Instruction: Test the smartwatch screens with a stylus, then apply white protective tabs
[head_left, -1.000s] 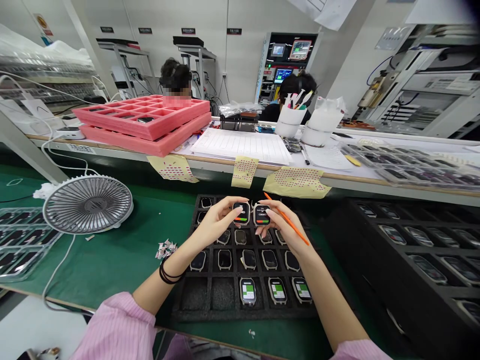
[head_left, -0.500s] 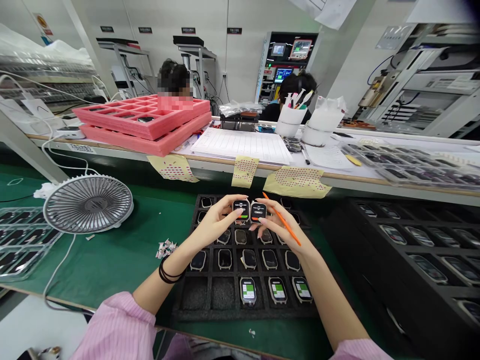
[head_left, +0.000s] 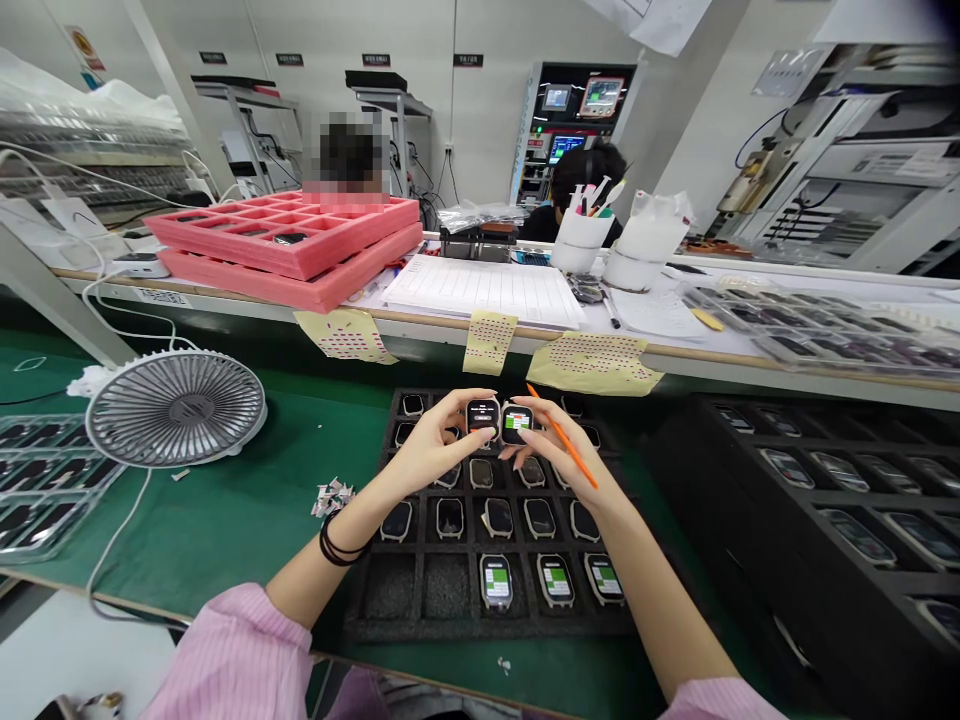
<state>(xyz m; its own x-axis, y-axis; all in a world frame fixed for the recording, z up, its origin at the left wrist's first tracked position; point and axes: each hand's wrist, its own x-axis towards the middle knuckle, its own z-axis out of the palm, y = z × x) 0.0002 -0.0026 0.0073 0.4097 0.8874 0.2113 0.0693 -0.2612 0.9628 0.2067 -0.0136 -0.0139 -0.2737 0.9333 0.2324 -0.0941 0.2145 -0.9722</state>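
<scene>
The left hand (head_left: 439, 442) pinches a lit smartwatch (head_left: 483, 417), the right hand (head_left: 570, 452) another (head_left: 516, 423). In the foam tray (head_left: 390, 590), three watches (head_left: 556, 581) glow, the rest dark

Smartwatches (head_left: 496, 582) in a foam tray (head_left: 388, 588) on a mat (head_left: 225, 540), a desk fan (head_left: 176, 410) left of the tray

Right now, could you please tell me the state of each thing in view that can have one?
Left hand, gripping a smartwatch, screen lit.
Right hand, gripping a second smartwatch, screen lit, and holding an orange stick.
Bottom-row watches in the foam tray, screens lit green.
Middle-row watches, screens dark.
</scene>
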